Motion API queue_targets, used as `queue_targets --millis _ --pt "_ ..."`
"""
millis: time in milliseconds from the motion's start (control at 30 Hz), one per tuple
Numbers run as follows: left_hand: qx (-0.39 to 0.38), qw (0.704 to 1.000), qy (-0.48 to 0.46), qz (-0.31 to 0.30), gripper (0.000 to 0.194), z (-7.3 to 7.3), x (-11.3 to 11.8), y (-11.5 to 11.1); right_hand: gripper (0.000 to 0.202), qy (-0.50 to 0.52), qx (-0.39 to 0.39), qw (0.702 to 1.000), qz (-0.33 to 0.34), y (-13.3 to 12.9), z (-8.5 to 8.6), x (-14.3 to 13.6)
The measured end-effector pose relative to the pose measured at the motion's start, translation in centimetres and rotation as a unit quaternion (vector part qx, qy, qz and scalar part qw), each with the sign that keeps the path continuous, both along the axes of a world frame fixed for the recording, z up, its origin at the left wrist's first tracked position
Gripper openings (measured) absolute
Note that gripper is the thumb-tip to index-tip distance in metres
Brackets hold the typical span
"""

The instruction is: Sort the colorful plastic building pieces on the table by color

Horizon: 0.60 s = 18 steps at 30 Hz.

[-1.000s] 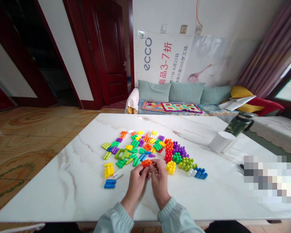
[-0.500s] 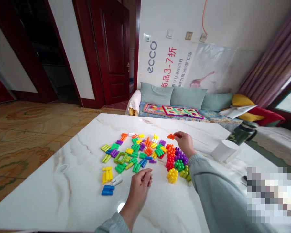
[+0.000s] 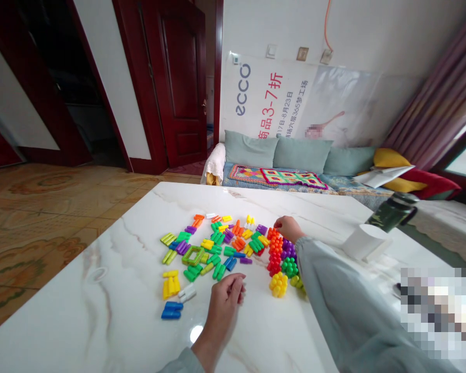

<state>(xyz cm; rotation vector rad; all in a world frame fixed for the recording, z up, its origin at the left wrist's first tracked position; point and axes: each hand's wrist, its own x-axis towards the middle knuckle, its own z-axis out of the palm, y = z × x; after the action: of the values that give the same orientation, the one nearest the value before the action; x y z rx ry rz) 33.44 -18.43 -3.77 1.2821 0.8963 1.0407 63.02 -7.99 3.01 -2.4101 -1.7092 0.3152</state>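
Note:
My right hand [image 3: 289, 228] is closed at the far end of a row of orange plastic building blocks [image 3: 275, 239], its fingertips pinched on the end orange block. Red blocks [image 3: 274, 264] continue that row toward me. Purple [image 3: 288, 249], green [image 3: 290, 267] and yellow [image 3: 278, 284] clusters stand beside it, the purple one partly behind my sleeve. My left hand [image 3: 228, 293] rests on the table with fingers curled in and nothing visible in them. Loose green blocks [image 3: 218, 271] lie just beyond it.
Many mixed loose blocks spread over the marble-patterned table [image 3: 120, 290], with a square lime frame [image 3: 193, 255] among them. Blue blocks [image 3: 172, 310] lie nearest me on the left. A white paper roll [image 3: 367, 241] and a dark green flask [image 3: 394, 212] are at the right. A sofa [image 3: 295, 178] stands behind.
My right hand has come down and nearer, bringing the orange block from above the table to the end of the orange row. My left hand has hardly moved.

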Motion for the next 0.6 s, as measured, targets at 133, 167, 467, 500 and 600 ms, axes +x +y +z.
queue_targets --millis 133,167,467,500,600 --pt "0.002 1.0 0.0 -0.001 0.046 0.0 0.0 0.0 0.032 0.001 0.001 1.0 0.005 -0.3 0.3 -0.3" --pt "0.003 1.0 0.001 -0.002 0.047 -0.1 0.0 0.0 0.032 0.002 0.005 1.0 0.004 -0.4 0.5 -0.5" --pt "-0.005 1.0 -0.029 0.008 0.042 0.1 0.0 -0.1 0.028 0.021 0.186 0.982 0.01 -6.3 2.8 -8.6" --pt "-0.005 0.999 -0.035 0.01 0.042 0.1 -0.1 -0.1 0.032 0.042 0.213 0.976 0.03 -7.6 2.1 -10.5" --pt "-0.001 0.999 -0.041 0.022 0.041 0.3 -0.3 -0.1 0.036 0.217 0.296 0.928 0.067 -11.4 -1.4 -15.6"
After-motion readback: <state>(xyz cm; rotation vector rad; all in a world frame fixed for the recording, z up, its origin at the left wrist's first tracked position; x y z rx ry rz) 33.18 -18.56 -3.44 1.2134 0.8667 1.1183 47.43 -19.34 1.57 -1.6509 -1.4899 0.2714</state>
